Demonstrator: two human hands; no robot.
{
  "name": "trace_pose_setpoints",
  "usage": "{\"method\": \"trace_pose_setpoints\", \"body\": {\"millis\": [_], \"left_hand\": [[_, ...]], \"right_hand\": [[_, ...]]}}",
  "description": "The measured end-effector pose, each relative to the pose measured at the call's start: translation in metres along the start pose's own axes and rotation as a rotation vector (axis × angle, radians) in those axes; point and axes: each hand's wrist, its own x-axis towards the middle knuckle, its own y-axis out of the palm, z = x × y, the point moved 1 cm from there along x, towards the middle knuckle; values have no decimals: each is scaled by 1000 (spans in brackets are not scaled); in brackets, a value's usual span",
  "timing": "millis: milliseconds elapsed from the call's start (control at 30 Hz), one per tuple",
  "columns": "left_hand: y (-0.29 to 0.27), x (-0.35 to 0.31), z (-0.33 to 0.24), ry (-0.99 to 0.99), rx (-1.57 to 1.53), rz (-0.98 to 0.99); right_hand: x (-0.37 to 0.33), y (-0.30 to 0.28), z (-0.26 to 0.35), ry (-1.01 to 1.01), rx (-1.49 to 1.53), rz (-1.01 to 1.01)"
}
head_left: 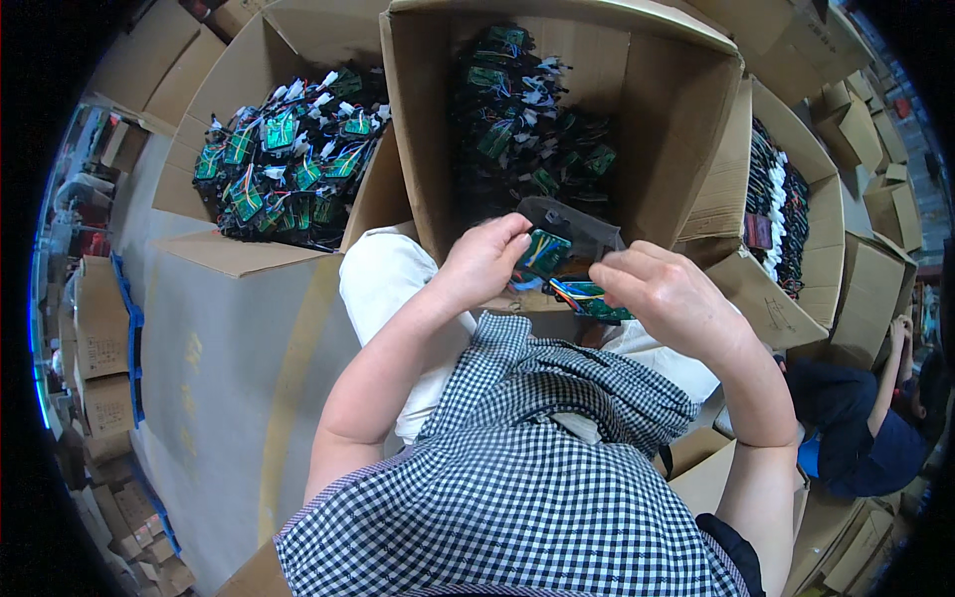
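Observation:
Above my lap, my left hand [484, 261] is closed, thumb and fingers pinching a green circuit board [545, 251] by its left side. A dark see-through plastic piece [582, 227] sits against the board's upper edge and reaches toward my other hand. My right hand [665, 296] has its fingers curled together beside the plastic; what they grip is hidden. Coloured wires [565, 293] run below the first board to a second green circuit board [604, 303], partly covered by my right fingers.
In front stands a deep cardboard box [676, 109] with wired boards heaped inside. At its left, another box [189, 164] holds more boards; a right-hand box [821, 214] holds black cables with white connectors. A person [865, 428] sits at the far right.

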Motion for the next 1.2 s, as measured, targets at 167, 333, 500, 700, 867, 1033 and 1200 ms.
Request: {"method": "trace_pose_setpoints", "body": {"millis": [167, 333, 500, 700, 867, 1033, 1200], "left_hand": [[-14, 18, -20, 157, 727, -301], [-21, 46, -8, -153, -362, -251], [-30, 38, -14, -199, -1072, 30], [41, 12, -34, -276, -1300, 417], [60, -2, -39, -216, -1673, 605], [76, -14, -46, -425, -1408, 348], [87, -20, -23, -559, -1599, 390]], "right_hand": [[-3, -16, 15, -77, -101, 128], [-8, -26, 27, -236, 54, 212], [-13, -33, 20, -237, 52, 145], [2, -19, -13, -363, 478, -304], [-5, 6, -34, -179, 583, -489], [-14, 50, -39, 54, 778, -734], [-14, 70, -26, 225, 681, -594]]}}
